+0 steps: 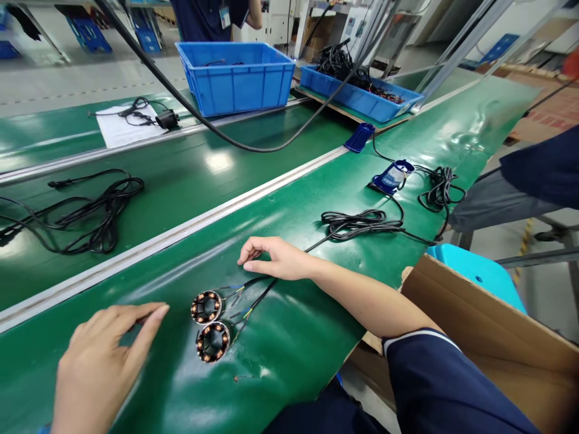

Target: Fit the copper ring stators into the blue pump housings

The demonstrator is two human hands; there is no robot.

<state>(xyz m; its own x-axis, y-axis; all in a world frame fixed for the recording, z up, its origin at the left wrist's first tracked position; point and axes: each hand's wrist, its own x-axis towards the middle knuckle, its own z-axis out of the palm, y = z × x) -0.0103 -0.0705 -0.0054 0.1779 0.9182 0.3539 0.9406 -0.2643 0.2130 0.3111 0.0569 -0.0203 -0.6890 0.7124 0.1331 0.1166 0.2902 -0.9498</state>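
green belt (pixel 289 337), blue crate (pixel 235 78), black cable (pixel 362 223), copper-spotted black stators (pixel 209 325)

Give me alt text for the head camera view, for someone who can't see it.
A person's right hand pinches the black cable leading to two round motor stators on a green conveyor belt; the left hand hovers open beside them. Blue bins stand beyond.

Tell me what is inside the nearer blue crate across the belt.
Only a bit of black cable shows above the near wall of the blue crate, near its rim. The wall hides the floor and anything lower inside.
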